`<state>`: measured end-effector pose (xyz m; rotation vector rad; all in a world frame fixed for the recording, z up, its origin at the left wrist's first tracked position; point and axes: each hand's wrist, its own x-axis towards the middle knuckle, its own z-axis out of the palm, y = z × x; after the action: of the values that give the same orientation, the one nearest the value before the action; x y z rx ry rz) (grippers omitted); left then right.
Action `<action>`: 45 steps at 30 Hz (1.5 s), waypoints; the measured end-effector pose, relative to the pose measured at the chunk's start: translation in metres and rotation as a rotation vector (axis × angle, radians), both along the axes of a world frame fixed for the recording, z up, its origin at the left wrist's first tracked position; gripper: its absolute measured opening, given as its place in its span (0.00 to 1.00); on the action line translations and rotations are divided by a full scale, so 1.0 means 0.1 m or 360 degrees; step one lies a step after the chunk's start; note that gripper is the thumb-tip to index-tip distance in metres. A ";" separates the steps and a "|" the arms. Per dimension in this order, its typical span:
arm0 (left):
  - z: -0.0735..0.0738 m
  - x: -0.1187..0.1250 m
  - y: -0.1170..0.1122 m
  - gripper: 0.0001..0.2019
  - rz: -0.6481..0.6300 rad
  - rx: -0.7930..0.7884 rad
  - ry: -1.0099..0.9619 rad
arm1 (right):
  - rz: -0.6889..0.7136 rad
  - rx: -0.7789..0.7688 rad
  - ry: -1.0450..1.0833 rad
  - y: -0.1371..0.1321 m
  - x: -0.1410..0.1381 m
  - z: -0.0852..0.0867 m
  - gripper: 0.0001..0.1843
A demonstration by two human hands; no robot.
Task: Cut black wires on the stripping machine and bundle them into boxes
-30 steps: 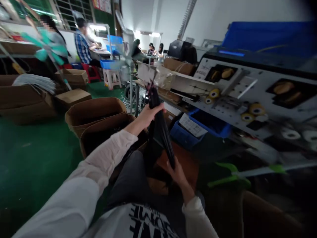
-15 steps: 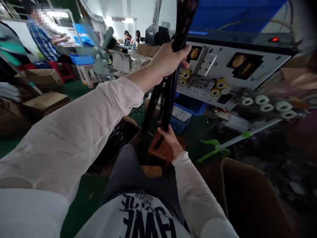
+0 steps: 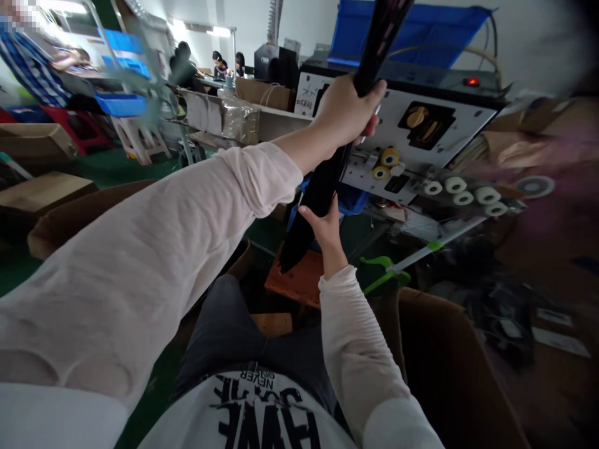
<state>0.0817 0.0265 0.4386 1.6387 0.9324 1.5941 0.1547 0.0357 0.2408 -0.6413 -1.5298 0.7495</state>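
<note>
A long bundle of black cables (image 3: 322, 187) runs from the top of the view down to a point above my lap. My left hand (image 3: 346, 115) is raised and closed around the bundle's upper part. My right hand (image 3: 324, 227) is wrapped round the bundle lower down, near its bottom end. Both sleeves are pale. The bundle's top end passes out of view at the upper edge.
A white machine panel (image 3: 435, 134) with yellow and white rollers stands just beyond the hands, a blue cover above it. Brown cardboard boxes (image 3: 449, 368) sit at my right and left. An orange-brown stool (image 3: 297, 280) is below the bundle. Other people work at benches far left.
My left hand has lifted the bundle from low in front of me to up high and to the right. My right hand has slid up along it. The view turned right.
</note>
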 end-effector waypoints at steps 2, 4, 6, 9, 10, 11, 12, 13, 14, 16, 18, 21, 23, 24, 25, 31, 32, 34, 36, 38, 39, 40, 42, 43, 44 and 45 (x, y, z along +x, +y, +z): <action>-0.01 0.10 0.01 0.08 0.0043 -0.0017 0.0026 | 0.0007 -0.0111 -0.0020 0.05 -0.03 -0.01 0.32; 0.00 0.16 0.02 0.07 0.0049 -0.0007 0.0064 | -0.0011 -0.0249 -0.0029 0.06 -0.04 -0.23 0.27; 0.02 0.18 0.03 0.07 0.0038 0.0012 0.0092 | -0.0076 -0.0409 -0.0034 0.02 -0.02 -0.62 0.24; 0.03 0.16 0.06 0.07 0.0009 0.0019 0.0054 | -0.0164 -0.0752 -0.0045 -0.11 0.06 -1.27 0.19; 0.03 0.15 0.08 0.07 0.0001 0.0007 0.0034 | -0.0186 -0.0852 -0.0039 -0.15 0.09 -1.45 0.18; 0.01 0.15 0.09 0.07 -0.0002 -0.0014 0.0021 | -0.0205 -0.0928 -0.0032 -0.19 0.12 -1.60 0.18; -0.01 0.15 0.10 0.07 -0.0002 -0.0036 0.0015 | -0.0216 -0.0975 -0.0016 -0.21 0.14 -1.71 0.18; -0.03 0.15 0.11 0.07 -0.0015 -0.0047 0.0007 | -0.0214 -0.0997 0.0008 -0.23 0.17 -1.80 0.19; -0.06 0.16 0.12 0.06 -0.0049 -0.0049 -0.0003 | -0.0201 -0.1005 0.0032 -0.24 0.19 -1.85 0.20; -0.10 0.17 0.13 0.06 -0.0147 -0.0022 -0.0029 | -0.0161 -0.1019 0.0069 -0.23 0.25 -1.92 0.20; -0.12 0.18 0.13 0.06 -0.0245 0.0013 -0.0053 | -0.0134 -0.1026 0.0054 -0.21 0.31 -1.96 0.18; -0.11 0.19 0.09 0.06 -0.0329 0.0037 -0.0038 | -0.0140 -0.1026 -0.0026 -0.17 0.41 -2.01 0.17; -0.09 0.19 0.05 0.07 -0.0363 0.0047 -0.0007 | -0.0158 -0.1016 -0.0064 -0.13 0.47 -2.05 0.17; -0.08 0.19 0.03 0.08 -0.0373 0.0052 0.0008 | -0.0165 -0.1011 -0.0080 -0.11 0.50 -2.06 0.17; -0.07 0.18 0.02 0.07 -0.0380 0.0053 0.0018 | -0.0169 -0.1007 -0.0095 -0.10 0.53 -2.08 0.17; -0.33 0.08 0.16 0.11 -0.0536 0.0190 0.0001 | -0.0174 -0.1005 -0.0160 -0.04 0.62 -2.24 0.18; -0.41 0.05 0.20 0.11 -0.0549 0.0183 -0.0024 | -0.0186 -0.1010 -0.0163 -0.04 0.63 -2.27 0.18; -0.56 0.01 0.29 0.09 -0.0552 0.0093 -0.0118 | -0.0204 -0.1021 -0.0173 -0.04 0.63 -2.34 0.18; -0.65 -0.05 0.35 0.08 -0.0519 -0.0016 -0.0225 | -0.0210 -0.1026 -0.0197 -0.03 0.64 -2.38 0.18; -0.67 -0.11 0.37 0.07 -0.0477 -0.0035 -0.0261 | -0.0228 -0.1028 -0.0224 0.00 0.66 -2.39 0.19; -0.66 -0.14 0.35 0.06 -0.0451 -0.0016 -0.0267 | -0.0247 -0.1031 -0.0237 0.02 0.68 -2.40 0.20; -0.64 -0.17 0.33 0.06 -0.0428 0.0013 -0.0268 | -0.0271 -0.1034 -0.0249 0.04 0.71 -2.40 0.20; -0.62 -0.23 0.27 0.05 -0.0388 0.0083 -0.0273 | -0.0327 -0.1035 -0.0269 0.07 0.76 -2.42 0.20; -0.63 -0.26 0.23 0.05 -0.0372 0.0100 -0.0274 | -0.0352 -0.1032 -0.0280 0.09 0.79 -2.44 0.20; -0.65 -0.29 0.20 0.05 -0.0361 0.0096 -0.0279 | -0.0372 -0.1028 -0.0294 0.09 0.81 -2.46 0.20; -0.69 -0.31 0.17 0.04 -0.0345 0.0072 -0.0300 | -0.0386 -0.1022 -0.0309 0.09 0.83 -2.48 0.20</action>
<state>0.0504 0.0436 0.3697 1.5315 0.6047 1.5955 0.2374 0.0450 -0.0070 -1.3843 -1.3396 1.0175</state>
